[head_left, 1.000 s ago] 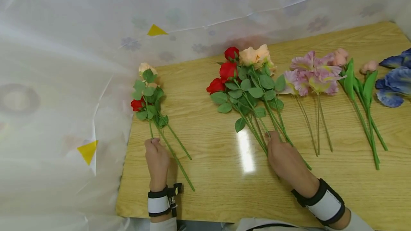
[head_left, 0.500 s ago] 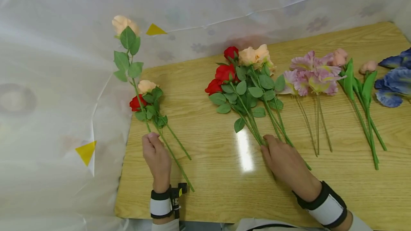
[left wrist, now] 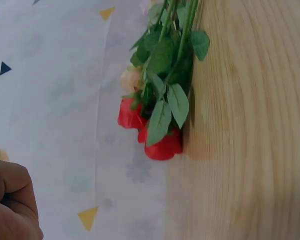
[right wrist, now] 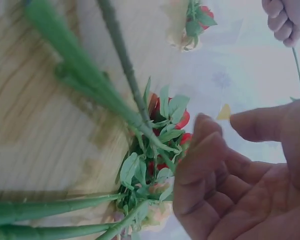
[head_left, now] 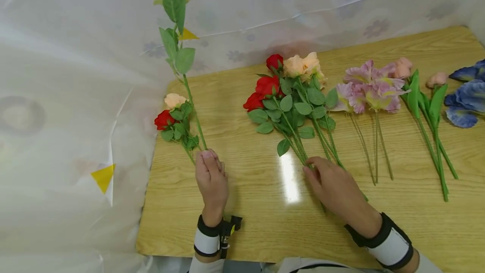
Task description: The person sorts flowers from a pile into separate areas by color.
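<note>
A peach rose (head_left: 185, 60) stands raised, its stem gripped in my left hand (head_left: 212, 180) above the left part of the table. Beneath and beyond it lie a red rose (head_left: 164, 120) and another peach rose (head_left: 175, 101). My right hand (head_left: 337, 184) is over the lower stems of the middle bunch, where several red roses (head_left: 267, 85) lie beside peach roses (head_left: 303, 65). In the right wrist view, the thumb and fingers of the right hand (right wrist: 235, 185) are apart with nothing between them. The left wrist view catches only part of the left hand (left wrist: 12, 205).
Right of the roses lie mauve ruffled flowers (head_left: 371, 87), then pale pink tulips (head_left: 436, 80) and blue flowers (head_left: 470, 100), partly cut off. A patterned white sheet (head_left: 235, 7) with yellow triangles hangs behind and left of the wooden table (head_left: 257, 226).
My left hand has lifted the peach rose off the left pile and brought it up and to the right. The right hand has let go of the red rose stems, shifting slightly left.
</note>
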A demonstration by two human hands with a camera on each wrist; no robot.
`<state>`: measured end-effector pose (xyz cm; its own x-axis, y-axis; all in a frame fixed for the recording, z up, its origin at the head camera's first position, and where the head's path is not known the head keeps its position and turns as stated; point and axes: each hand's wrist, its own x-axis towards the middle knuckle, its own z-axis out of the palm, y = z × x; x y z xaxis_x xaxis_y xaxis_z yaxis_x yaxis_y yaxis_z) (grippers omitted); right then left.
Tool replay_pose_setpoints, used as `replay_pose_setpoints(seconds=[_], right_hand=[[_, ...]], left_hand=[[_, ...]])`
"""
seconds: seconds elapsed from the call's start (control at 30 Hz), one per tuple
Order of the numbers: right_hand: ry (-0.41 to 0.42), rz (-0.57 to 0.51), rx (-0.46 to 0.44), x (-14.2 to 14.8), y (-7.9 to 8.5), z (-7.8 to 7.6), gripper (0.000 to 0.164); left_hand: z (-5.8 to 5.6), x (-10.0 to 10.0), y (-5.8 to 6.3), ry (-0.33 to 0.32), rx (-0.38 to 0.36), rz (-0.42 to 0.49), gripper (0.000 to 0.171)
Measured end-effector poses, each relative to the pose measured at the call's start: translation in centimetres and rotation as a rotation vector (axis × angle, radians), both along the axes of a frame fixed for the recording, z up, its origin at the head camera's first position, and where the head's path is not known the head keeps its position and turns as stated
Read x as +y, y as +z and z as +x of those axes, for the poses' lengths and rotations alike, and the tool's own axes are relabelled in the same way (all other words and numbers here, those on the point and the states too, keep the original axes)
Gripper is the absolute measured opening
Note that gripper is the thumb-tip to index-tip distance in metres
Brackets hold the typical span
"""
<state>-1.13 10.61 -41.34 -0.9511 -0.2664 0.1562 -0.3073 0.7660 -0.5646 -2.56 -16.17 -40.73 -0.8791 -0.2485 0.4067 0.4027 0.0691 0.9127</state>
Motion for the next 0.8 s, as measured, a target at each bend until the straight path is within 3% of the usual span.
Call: replay_pose_setpoints(seconds=[0.17,0.37,0.63,0.8], right_hand=[[0.004,-0.101,0.038,0.1,0.4,-0.1,0.014],[0.017,-0.213,0.067,0.0,0.8,0.0,0.022],[0.119,-0.513,0.044,0.0,2.2,0.3,0.030],[0.203,-0.671,0.106,-0.2,3.1,0.3,0.028]], left_hand=[[0.3,3.5,0.0,-0.147,0.035,0.028,0.027],[0.8,7.5,-0.3,-0.308,0.092,-0.069,0.023],[1.5,10.4,-0.1,-0.425,0.120,-0.183,0.020],[2.0,11.8,0.1,-0.468,0.157,-0.248,0.016]])
